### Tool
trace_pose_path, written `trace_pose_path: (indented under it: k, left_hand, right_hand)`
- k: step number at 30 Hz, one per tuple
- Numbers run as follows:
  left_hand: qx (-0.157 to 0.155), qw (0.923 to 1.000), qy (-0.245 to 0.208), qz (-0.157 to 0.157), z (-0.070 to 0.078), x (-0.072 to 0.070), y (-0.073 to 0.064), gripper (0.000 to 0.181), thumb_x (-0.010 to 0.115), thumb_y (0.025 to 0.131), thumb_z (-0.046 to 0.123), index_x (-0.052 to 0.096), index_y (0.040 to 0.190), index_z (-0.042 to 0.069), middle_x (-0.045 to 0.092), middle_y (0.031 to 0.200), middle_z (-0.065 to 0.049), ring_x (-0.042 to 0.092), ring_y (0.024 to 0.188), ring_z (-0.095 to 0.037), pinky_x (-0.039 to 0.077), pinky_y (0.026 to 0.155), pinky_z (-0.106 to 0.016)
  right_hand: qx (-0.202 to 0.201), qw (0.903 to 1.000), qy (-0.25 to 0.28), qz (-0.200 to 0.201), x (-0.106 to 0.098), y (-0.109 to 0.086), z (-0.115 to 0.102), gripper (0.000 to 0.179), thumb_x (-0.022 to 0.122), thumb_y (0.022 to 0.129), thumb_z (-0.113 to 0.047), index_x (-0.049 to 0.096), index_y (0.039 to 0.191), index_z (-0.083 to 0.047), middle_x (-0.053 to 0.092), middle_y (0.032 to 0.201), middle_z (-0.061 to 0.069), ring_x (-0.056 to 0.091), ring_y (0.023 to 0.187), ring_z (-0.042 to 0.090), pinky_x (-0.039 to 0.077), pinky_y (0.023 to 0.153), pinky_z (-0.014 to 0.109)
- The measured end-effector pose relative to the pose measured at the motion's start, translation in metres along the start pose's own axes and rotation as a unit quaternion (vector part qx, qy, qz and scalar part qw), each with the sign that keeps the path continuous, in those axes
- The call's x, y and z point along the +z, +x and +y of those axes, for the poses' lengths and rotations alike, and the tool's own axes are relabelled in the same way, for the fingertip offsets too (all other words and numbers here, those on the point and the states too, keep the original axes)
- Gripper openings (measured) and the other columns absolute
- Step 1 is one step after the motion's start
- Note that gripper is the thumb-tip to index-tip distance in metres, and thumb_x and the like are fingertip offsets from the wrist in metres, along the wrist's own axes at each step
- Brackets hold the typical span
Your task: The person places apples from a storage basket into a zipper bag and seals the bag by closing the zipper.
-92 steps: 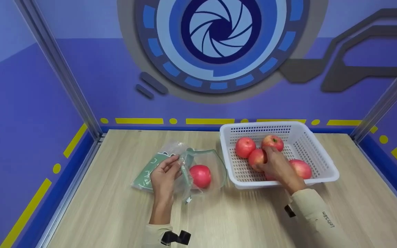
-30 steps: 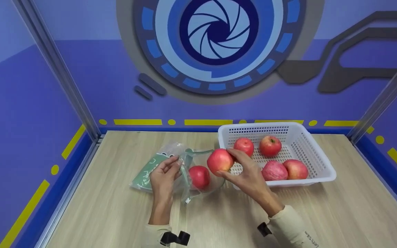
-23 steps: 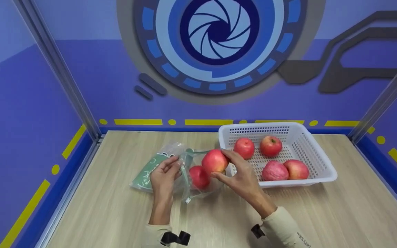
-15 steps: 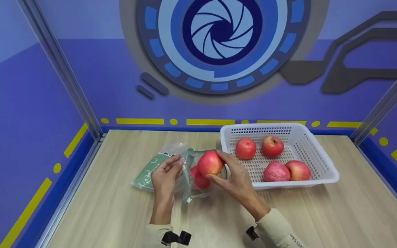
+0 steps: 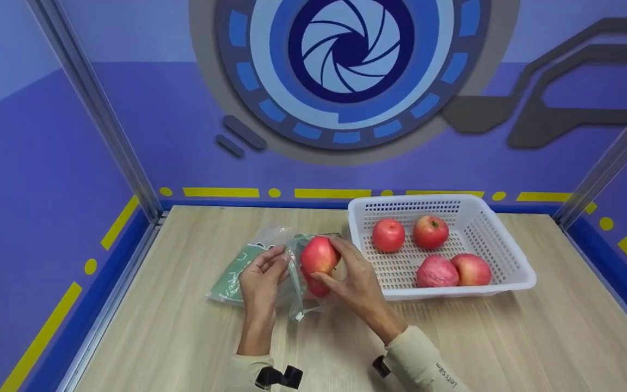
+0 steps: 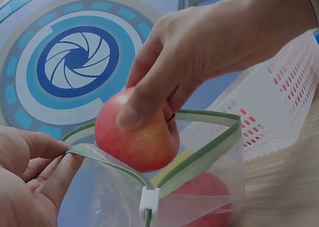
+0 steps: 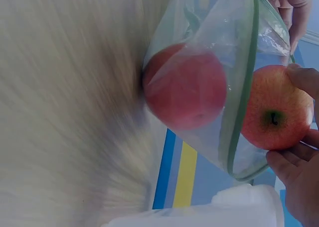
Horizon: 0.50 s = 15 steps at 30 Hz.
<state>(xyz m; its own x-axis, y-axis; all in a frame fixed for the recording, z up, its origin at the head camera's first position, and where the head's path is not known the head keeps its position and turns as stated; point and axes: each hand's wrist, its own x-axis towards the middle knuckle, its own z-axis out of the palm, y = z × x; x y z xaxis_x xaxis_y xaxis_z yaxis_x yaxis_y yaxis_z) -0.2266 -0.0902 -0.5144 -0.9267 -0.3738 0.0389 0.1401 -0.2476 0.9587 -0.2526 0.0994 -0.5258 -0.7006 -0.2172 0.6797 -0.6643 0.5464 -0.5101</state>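
My left hand (image 5: 259, 277) pinches the green-edged rim of a clear zip bag (image 6: 119, 197), holding its mouth apart. A white slider (image 6: 149, 201) sits on the zip track. In my right hand (image 5: 360, 280) is a red apple (image 6: 137, 132), gripped between thumb and fingers right at the bag's open mouth. Its stem side shows in the right wrist view. Another apple (image 7: 187, 87) lies inside the bag, seen through the plastic. In the head view the held apple partly covers it.
A white perforated basket (image 5: 444, 295) stands on the right with several apples in it, among them a streaked one (image 5: 437, 271). The bag's green printed part (image 5: 232, 277) lies left of my left hand on the wooden table (image 5: 172, 337). Blue panels (image 5: 270, 179) wall the back and sides.
My right hand took an apple out of the basket and carried it left to the bag's mouth. My left hand has kept its pinch on the bag's rim.
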Motion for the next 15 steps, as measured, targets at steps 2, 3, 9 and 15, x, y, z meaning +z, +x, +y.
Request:
trace_pose_path:
  k: [2,3,9,15]
  left_hand:
    - [-0.001,1.0000,-0.004,-0.002,0.001,0.002,-0.001,0.022,0.077,0.097,0.004,0.076,0.118,-0.004,0.075,0.108,-0.017,0.074,0.095,-0.024,0.063,0.083,-0.030]
    - [-0.002,1.0000,-0.007,-0.003,0.002,0.003,-0.002,0.023,0.077,0.097,0.005,0.076,0.118,-0.004,0.075,0.109,-0.017,0.074,0.096,-0.024,0.063,0.084,-0.030]
    - [-0.021,0.9985,-0.051,0.002,0.004,0.009,-0.005,0.022,0.073,0.099,0.002,0.074,0.120,-0.006,0.073,0.110,-0.018,0.074,0.099,-0.026,0.062,0.088,-0.032]
    - [-0.043,0.9929,-0.106,0.032,0.002,0.012,-0.002,0.024,0.072,0.098,-0.004,0.071,0.120,-0.010,0.072,0.108,-0.018,0.074,0.095,-0.022,0.062,0.085,-0.031]
  right_hand:
    - [0.007,0.9999,-0.005,-0.008,0.003,0.000,-0.001,0.076,0.095,0.081,-0.023,0.059,0.144,0.001,0.064,0.141,0.016,0.064,0.127,0.031,0.052,0.107,0.044]
    - [0.009,0.9998,-0.009,-0.012,0.005,0.000,-0.001,0.077,0.094,0.082,-0.023,0.058,0.145,0.000,0.063,0.143,0.016,0.063,0.129,0.031,0.051,0.108,0.044]
    - [-0.025,0.9987,-0.033,-0.031,0.008,0.001,-0.001,0.077,0.089,0.084,-0.023,0.055,0.149,0.003,0.057,0.151,0.020,0.056,0.139,0.035,0.047,0.110,0.045]
    - [-0.097,0.9934,-0.017,-0.059,-0.001,-0.002,0.004,0.061,0.082,0.092,-0.004,0.057,0.147,0.005,0.055,0.153,0.022,0.054,0.140,0.037,0.045,0.110,0.044]
